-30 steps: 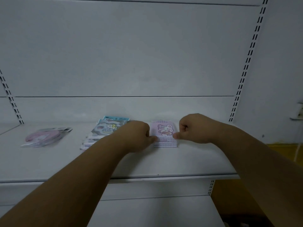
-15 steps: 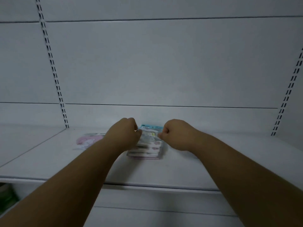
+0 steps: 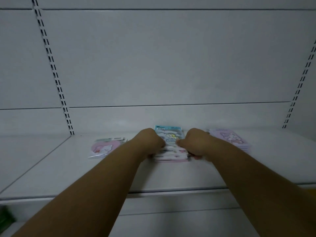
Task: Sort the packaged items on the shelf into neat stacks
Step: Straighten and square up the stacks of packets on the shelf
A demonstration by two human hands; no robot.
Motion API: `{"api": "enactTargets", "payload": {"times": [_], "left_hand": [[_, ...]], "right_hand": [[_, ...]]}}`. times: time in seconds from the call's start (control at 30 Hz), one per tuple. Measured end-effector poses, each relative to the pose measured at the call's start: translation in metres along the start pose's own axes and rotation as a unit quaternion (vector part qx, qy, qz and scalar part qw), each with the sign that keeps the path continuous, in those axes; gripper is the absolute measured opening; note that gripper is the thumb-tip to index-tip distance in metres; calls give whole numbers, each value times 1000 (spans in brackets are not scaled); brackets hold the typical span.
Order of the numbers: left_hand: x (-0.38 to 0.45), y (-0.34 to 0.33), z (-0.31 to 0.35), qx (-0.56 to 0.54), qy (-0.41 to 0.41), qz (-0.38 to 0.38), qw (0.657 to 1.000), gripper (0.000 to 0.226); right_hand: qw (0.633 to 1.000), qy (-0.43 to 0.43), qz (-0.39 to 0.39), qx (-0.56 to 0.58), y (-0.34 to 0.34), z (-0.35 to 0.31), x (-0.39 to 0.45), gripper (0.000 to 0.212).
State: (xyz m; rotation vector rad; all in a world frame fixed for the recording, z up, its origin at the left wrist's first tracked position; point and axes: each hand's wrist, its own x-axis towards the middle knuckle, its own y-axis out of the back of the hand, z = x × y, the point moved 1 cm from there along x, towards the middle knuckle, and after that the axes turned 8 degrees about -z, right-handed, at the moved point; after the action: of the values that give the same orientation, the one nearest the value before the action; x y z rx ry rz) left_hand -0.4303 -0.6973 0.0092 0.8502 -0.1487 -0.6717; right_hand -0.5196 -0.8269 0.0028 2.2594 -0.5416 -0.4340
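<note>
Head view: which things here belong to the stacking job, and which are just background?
Part of the job:
- blue-topped stack, squeezed between left hand and right hand
- purple stack, to its right
- pink packet, lying apart on the left
- shelf they lie on

Just there:
- slotted uprights
- back panel
- green thing below, unclear

White shelf (image 3: 71,170), white back panel with slotted uprights (image 3: 51,65). Both forearms reach in. Left hand (image 3: 148,142) and right hand (image 3: 196,142) curled, pressed against opposite sides of a centre stack of packets (image 3: 171,149); top packet blue-edged with cartoon print. Fingers mostly hidden behind the knuckles. Pink packet (image 3: 104,147) lies flat to the left, apart from the stack. Lilac stack (image 3: 234,137) with rabbit print sits to the right, partly behind the right forearm.
</note>
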Motion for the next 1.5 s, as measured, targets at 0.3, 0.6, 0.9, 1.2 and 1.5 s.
{"api": "enactTargets", "payload": {"times": [0.3,0.6,0.9,1.2,1.5], "left_hand": [[0,2,-13,-321,-120,25,939,60],[-10,-16,-17,-253,-194,25,947,39],[-10,-21,-22,-265,-212,-50,939,41],[-5,12,-15,-147,-48,46,987,34],[0,7,-17,20,-6,-25,999,29]], "right_hand": [[966,95,53,236,2,6,6,14],[965,189,47,177,-13,9,-8,32],[959,139,0,247,-20,18,-3,25],[970,82,52,223,-9,7,-2,22],[988,-11,-4,156,-8,-5,-6,24]]}}
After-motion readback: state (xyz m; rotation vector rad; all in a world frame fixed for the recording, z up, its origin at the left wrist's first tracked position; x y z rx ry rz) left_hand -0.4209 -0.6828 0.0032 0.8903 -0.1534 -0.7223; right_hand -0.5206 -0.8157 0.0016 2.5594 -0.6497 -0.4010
